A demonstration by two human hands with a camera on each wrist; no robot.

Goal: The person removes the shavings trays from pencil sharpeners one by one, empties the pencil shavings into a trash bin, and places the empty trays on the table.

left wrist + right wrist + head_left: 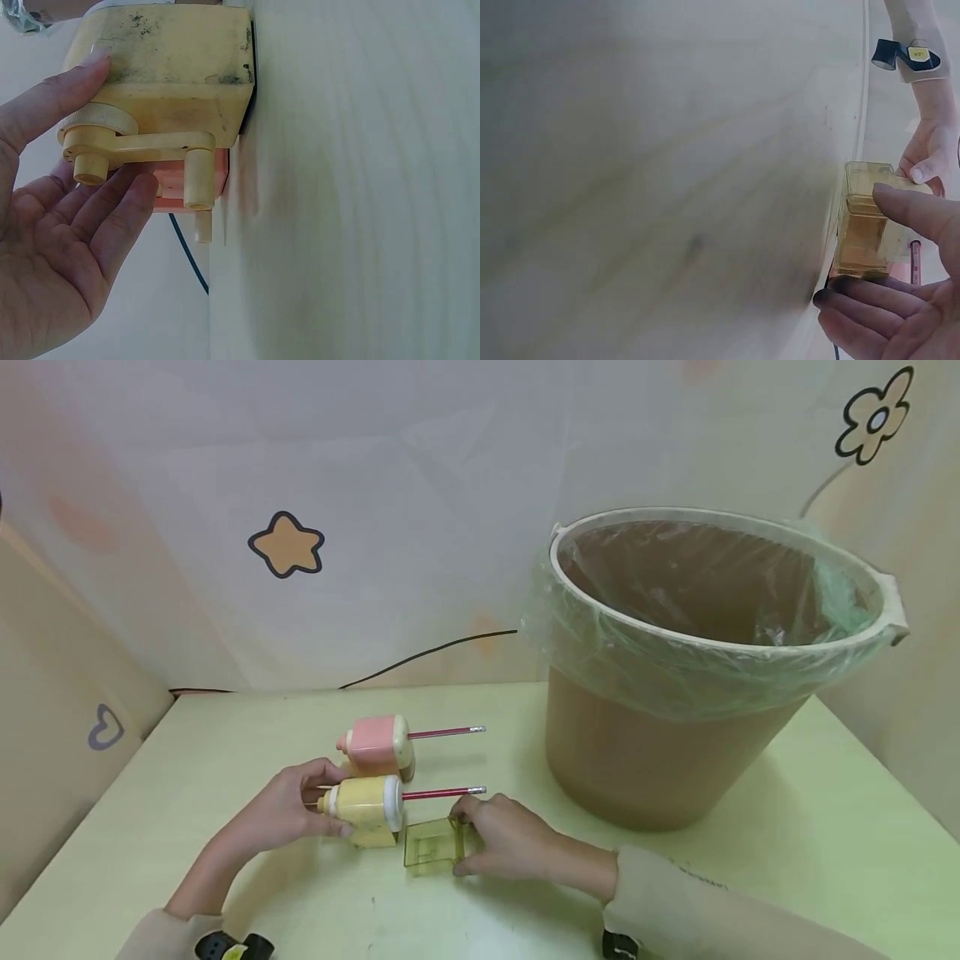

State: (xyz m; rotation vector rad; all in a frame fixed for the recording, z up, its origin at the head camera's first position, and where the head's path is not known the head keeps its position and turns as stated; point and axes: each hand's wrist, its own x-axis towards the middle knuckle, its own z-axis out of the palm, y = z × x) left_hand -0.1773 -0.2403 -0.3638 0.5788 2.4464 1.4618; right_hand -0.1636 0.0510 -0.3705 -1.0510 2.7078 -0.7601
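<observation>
A yellow crank pencil sharpener (363, 806) stands on the table with a red pencil (438, 793) sticking out of its white front. My left hand (281, 810) grips it from the crank side, thumb on one side and fingers on the other. The crank handle (199, 176) shows in the left wrist view. Just right of the sharpener, my right hand (510, 841) holds a clear yellow shavings drawer (431, 847) between thumb and fingers. Dark fingertips (832, 300) show in the right wrist view. Behind the yellow one stands a pink pencil sharpener (372, 742), also with a red pencil (442, 732).
A large brown bin (630, 752) lined with a thin green plastic bag (675, 672) stands at the right back of the table (337, 910). A patterned cloth backdrop (420, 527) rises behind the table's far edge.
</observation>
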